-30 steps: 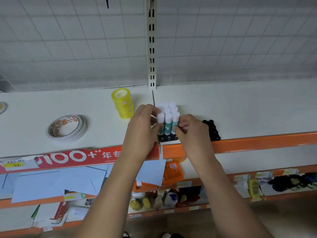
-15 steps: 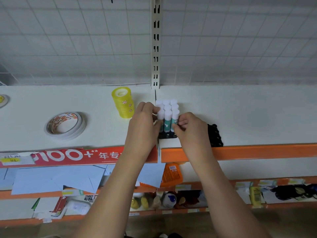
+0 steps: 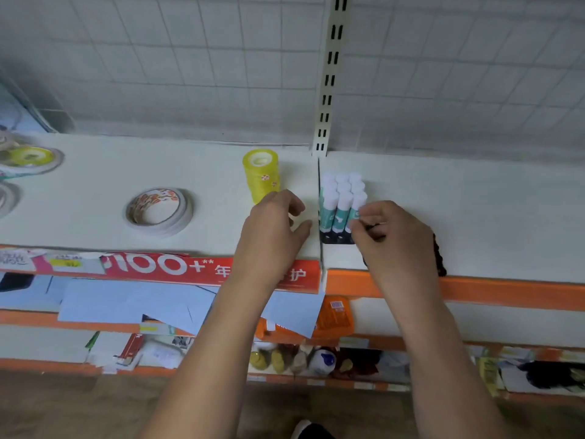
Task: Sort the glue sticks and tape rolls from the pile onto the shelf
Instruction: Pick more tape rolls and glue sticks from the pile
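right hand (image 3: 392, 236) pinches upright glue sticks (image 3: 340, 205), caps up.

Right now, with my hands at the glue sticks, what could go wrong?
1. The glue sticks stand upright, tightly packed; the right hand pinches the front right one, so a tug could topple its neighbours.
2. The left hand sits just in front of the tall tape stack; a careless move may knock it over.

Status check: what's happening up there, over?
Left hand free, fingers loose. Right hand pinching white-capped teal glue sticks, upright on white shelf. Yellow tape stack clear, left.
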A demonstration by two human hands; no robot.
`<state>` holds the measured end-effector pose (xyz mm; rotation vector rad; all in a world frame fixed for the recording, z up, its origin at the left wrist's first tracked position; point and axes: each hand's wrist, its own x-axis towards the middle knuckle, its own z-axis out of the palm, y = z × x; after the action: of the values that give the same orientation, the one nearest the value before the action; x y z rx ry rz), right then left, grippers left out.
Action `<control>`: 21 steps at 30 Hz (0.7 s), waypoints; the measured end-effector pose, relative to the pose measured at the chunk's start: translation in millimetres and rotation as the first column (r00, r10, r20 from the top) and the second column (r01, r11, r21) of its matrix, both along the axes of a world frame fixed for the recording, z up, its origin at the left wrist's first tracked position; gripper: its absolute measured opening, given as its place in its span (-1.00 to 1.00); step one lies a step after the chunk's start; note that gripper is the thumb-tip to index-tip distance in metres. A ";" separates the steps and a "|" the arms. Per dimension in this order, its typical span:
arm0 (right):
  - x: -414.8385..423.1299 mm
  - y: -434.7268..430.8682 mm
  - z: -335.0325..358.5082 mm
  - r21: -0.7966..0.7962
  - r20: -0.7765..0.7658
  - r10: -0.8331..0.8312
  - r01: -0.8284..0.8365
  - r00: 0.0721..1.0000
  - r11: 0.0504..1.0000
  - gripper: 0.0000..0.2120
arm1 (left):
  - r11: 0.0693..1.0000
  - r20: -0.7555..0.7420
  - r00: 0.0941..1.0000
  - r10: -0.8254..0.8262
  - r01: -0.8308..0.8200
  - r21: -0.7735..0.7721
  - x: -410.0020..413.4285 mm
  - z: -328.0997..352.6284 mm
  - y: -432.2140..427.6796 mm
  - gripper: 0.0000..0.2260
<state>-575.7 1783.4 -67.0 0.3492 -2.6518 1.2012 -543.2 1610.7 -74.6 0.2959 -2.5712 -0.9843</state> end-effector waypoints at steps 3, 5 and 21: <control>21.1 -44.1 12.0 -0.042 -0.003 0.128 -0.128 0.992 0.991 -0.96 | 0.993 -0.028 0.997 0.070 -0.072 -0.096 26.2 10.3 -33.2 -0.92; 34.1 -83.8 15.0 -0.024 -0.011 0.241 -0.241 0.970 0.970 -0.94 | 0.976 -0.044 0.987 0.153 -0.158 -0.151 47.6 16.8 -62.7 -0.93; 151.9 -444.0 17.5 0.265 -0.035 0.660 -0.629 0.751 0.730 -0.71 | 0.776 0.050 0.824 0.564 -0.508 -0.373 238.0 22.1 -364.1 -0.79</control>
<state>-423.8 1339.4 -49.5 1.4484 -2.6267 0.9427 -305.2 1246.6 -52.5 0.9806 -2.4969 -0.2977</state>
